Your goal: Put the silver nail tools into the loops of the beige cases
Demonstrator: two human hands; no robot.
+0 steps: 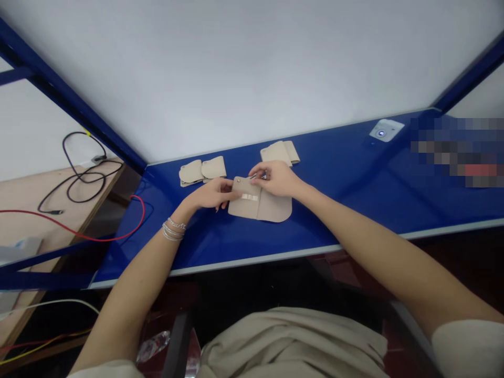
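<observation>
An unfolded beige case (275,206) lies on the blue table, with a round snap near its upper left corner and a short row of whitish loops inside. My left hand (214,193) grips the left edge of this case between thumb and fingers. Over the upper middle of the case, my right hand (273,177) is closed in a pinch on a small, thin, shiny metal piece (253,177); its kind is too small to make out. Behind my left hand lie two folded beige cases (213,168). Another folded beige pair (291,151) lies behind my right hand.
A white device with a lit round button (381,133) sits at the blue table's (334,226) back right. White wall panel (252,68) rises behind. At left, a black cable (84,191) and a red cable (79,231) hang near a wooden surface. A blurred patch covers the far right.
</observation>
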